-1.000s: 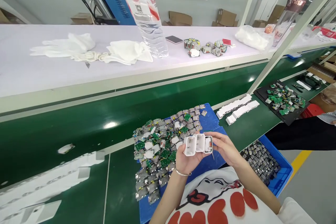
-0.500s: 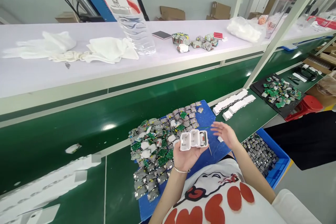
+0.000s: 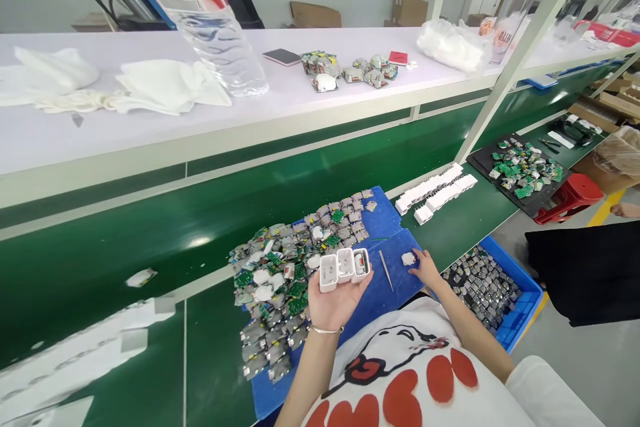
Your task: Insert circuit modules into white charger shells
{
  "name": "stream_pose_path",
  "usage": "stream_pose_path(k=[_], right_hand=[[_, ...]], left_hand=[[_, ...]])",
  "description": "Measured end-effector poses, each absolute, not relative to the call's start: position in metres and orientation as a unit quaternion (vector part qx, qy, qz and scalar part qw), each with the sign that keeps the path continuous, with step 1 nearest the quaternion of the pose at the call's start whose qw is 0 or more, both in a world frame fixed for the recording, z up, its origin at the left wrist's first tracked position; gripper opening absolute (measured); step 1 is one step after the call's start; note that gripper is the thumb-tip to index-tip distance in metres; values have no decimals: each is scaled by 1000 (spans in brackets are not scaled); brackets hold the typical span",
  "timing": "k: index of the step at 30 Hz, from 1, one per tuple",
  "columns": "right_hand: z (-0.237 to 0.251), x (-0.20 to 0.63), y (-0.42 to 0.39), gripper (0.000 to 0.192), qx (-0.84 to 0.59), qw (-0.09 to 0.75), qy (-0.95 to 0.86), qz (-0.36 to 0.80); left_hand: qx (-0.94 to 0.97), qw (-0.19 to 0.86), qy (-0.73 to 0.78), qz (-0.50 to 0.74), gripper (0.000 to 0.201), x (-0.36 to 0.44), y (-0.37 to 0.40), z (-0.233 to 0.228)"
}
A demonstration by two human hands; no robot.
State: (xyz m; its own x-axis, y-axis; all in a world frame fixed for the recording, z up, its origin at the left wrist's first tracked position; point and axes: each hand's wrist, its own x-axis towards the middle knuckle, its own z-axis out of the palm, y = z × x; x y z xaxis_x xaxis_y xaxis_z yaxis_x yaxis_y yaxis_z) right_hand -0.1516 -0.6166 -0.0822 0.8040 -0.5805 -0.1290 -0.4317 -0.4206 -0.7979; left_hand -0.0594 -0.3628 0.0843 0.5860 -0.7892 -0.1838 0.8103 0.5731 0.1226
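Head view | left hand (image 3: 334, 299) clasps three white shells (image 3: 345, 267), one filled, two empty | right hand (image 3: 425, 267) pinches small part (image 3: 409, 258) on blue mat (image 3: 395, 280) | tweezers (image 3: 385, 270) lie between

We're under bright, even overhead light; white glare spots sit on the green conveyor belt (image 3: 200, 241). Shadows stay soft. Edges bend with wide-angle distortion, and the water bottle (image 3: 210, 33) up top smears.
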Motion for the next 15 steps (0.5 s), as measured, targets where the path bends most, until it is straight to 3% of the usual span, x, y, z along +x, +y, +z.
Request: stream_pose_path(k=[6,10,15], right_hand=[[-67,-150,-634,25,-850,467,222,-103],[-31,-149,-629,24,-840,484,191,-151],[49,-162,-613,31,-802,529,159,-228]], left_hand=[[127,869,49,-476,35,-71,-376,89],[131,870,4,-475,33,-78,-387,92],[144,877,-31,-457,37,-91,-410,92]])
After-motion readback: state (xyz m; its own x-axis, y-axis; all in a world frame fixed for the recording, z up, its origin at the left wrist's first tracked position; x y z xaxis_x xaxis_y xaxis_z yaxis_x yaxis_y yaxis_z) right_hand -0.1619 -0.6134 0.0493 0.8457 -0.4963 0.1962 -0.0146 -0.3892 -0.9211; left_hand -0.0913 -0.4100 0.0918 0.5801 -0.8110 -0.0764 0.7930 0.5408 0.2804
